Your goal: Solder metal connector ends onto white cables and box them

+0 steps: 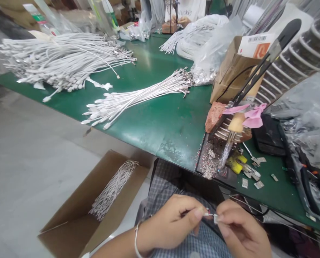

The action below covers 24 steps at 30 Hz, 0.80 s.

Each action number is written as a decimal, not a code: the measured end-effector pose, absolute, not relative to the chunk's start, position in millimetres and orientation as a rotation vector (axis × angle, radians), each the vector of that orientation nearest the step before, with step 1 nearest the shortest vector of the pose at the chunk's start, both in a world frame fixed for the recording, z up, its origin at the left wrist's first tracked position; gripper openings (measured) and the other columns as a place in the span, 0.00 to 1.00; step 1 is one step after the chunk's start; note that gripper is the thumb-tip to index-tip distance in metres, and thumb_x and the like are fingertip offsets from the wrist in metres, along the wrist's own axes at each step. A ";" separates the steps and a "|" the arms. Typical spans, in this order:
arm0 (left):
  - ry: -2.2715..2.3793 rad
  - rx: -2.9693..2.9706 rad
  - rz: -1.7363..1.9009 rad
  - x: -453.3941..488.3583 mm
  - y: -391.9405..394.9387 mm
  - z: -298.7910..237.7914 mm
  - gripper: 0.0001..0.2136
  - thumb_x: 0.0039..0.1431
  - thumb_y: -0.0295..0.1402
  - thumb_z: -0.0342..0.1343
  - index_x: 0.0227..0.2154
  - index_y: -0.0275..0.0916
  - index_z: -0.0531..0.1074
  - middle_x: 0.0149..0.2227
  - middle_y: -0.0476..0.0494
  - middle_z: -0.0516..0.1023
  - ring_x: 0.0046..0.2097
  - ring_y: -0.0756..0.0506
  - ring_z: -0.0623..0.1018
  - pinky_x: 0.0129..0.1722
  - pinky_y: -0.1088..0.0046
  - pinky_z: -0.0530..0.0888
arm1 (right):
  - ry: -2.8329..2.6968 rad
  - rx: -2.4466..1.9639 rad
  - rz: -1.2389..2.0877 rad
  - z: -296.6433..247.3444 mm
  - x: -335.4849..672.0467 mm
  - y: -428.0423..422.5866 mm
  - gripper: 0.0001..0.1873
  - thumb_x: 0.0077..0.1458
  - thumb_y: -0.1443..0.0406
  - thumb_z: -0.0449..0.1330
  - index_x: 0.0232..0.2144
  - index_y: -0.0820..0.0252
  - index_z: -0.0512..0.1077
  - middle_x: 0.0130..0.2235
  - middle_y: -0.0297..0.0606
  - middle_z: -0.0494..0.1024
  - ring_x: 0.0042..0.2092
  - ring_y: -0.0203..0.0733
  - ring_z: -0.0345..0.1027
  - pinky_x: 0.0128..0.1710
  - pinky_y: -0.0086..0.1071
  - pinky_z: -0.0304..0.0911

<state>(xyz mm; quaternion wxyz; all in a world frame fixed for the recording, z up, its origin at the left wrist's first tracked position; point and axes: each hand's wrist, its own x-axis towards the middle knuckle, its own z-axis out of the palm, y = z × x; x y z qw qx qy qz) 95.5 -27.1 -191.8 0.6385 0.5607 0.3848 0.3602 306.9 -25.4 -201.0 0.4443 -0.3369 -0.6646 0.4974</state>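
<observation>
Above my lap, my left hand (180, 219) pinches a thin white cable (208, 214) near its end, most of it hidden by the fingers. Facing it, my right hand (242, 225) pinches a small silvery connector (216, 218) between thumb and fingers. Cable end and connector lie in line with each other; whether they are joined is too small to tell. Past the hands, a soldering iron (226, 152) with a wooden handle leans tip-down over a tray of solder crumbs (210, 163). Small metal connector shells (258, 184) lie loose beside a yellow sponge (236, 162).
On the green table (154, 118) lie a white cable bundle (138, 95) and a larger cable heap (63, 61). A cardboard box (68, 211) holding cables stands on the floor. A brick (215, 114), a coiled hose (291, 59) and pliers (309, 190) are right. A person's hands (183, 20) show across the table.
</observation>
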 end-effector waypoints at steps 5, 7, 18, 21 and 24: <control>0.922 1.334 0.866 96.5 -25.4 -190.7 0.26 0.71 0.53 0.49 0.33 0.33 0.78 0.24 0.46 0.73 0.27 0.51 0.71 0.30 0.77 0.68 | -1.569 -0.797 1.324 -202.7 304.4 -24.3 0.09 0.66 0.69 0.57 0.45 0.51 0.72 0.34 0.37 0.74 0.33 0.37 0.70 0.30 0.25 0.69; 0.952 1.375 0.902 95.8 -25.2 -189.7 0.24 0.71 0.51 0.50 0.32 0.34 0.77 0.26 0.45 0.74 0.28 0.51 0.70 0.32 0.76 0.68 | -1.572 -0.799 1.327 -202.2 303.6 -23.0 0.10 0.66 0.70 0.57 0.46 0.51 0.72 0.34 0.37 0.73 0.33 0.36 0.70 0.30 0.24 0.69; 0.953 1.379 0.943 94.8 -21.8 -185.4 0.11 0.67 0.34 0.58 0.32 0.33 0.78 0.26 0.47 0.73 0.28 0.53 0.67 0.30 0.78 0.64 | -1.640 -0.866 1.209 -200.6 303.5 -21.5 0.11 0.63 0.72 0.59 0.44 0.51 0.72 0.34 0.36 0.74 0.33 0.37 0.71 0.29 0.25 0.67; 0.958 1.373 0.924 94.5 -21.2 -186.0 0.12 0.68 0.34 0.57 0.33 0.33 0.79 0.27 0.46 0.74 0.28 0.52 0.69 0.30 0.78 0.65 | -1.640 -0.868 1.181 -199.5 303.1 -20.8 0.11 0.63 0.72 0.59 0.44 0.52 0.73 0.33 0.36 0.75 0.33 0.37 0.72 0.29 0.26 0.68; 0.938 1.359 0.908 94.8 -21.4 -188.0 0.14 0.69 0.37 0.56 0.34 0.33 0.80 0.28 0.44 0.77 0.29 0.51 0.71 0.31 0.77 0.67 | -1.644 -0.870 1.149 -197.2 301.2 -17.9 0.09 0.63 0.72 0.59 0.43 0.53 0.73 0.33 0.37 0.75 0.33 0.38 0.73 0.29 0.26 0.70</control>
